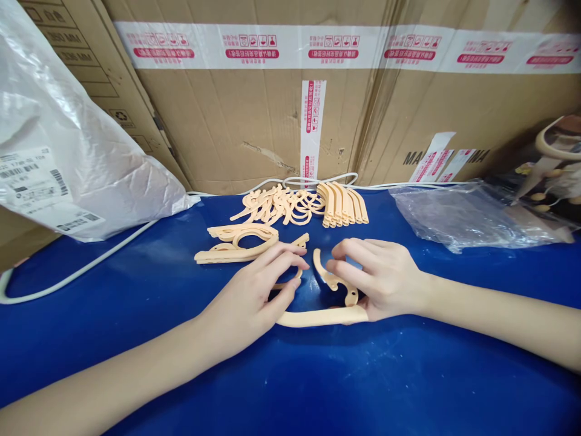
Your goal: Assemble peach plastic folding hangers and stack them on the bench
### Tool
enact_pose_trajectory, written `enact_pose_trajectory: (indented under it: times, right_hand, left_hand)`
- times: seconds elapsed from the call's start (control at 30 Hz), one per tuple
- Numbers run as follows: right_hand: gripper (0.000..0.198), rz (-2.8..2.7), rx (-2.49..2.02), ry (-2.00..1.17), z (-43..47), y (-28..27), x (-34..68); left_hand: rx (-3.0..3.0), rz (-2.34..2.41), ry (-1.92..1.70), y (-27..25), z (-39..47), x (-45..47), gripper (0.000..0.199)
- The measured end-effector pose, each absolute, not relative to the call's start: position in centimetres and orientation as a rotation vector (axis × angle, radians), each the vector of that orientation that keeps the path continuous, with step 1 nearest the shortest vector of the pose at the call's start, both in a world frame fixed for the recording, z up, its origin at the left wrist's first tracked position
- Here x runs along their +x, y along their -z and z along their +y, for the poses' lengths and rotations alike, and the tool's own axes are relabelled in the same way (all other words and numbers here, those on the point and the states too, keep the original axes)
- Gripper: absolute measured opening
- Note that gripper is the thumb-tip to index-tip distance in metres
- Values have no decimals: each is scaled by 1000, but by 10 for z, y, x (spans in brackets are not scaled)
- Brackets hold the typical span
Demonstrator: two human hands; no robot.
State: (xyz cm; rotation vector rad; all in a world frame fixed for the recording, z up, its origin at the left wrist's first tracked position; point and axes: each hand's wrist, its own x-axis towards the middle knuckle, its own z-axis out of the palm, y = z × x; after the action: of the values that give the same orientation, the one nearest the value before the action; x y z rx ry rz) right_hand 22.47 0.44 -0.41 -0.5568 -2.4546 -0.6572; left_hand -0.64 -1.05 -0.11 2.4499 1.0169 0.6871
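Our right hand (385, 275) holds a plastic hanger arm (322, 317) beside a hook (327, 277), but we cannot tell whether the narrowed fingers of our left hand (249, 290) grip a curved piece (289, 283).

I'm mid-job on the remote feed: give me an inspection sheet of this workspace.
Surface: glossy blue tabletop.
Job pieces: long, curved beige plastic-looking bar at the hands; hooked beige piece just above it; beige bar-and-ring pieces behind the left hand; farther back, a pile of curved beige pieces beside a row of slim beige bars.
Clutter: white plastic bag with printed label, left; crumpled clear plastic film, right.
Hands: left hand at the long bar's left end; right hand at its right end; both grips partly hidden.
Cables: pale cable along left and back.
Surroundings: brown cardboard boxes with white-and-red tape.
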Motion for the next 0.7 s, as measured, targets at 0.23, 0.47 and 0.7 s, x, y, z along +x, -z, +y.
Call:
enact_pose_trajectory:
  times: [0.23, 0.47, 0.7]
  right_hand:
    - [33, -2558, -398, 564, 7, 3, 225]
    - [11, -2616, -114, 581, 6, 3, 226]
    - [11, -2648, -87, 552, 6, 3, 226]
  left_hand:
    - [2487, 1028, -744, 2, -10, -7, 12]
    - [2503, 1075, -723, 4, -10, -6, 13]
    - [2525, 1107, -702, 3, -10, -5, 14]
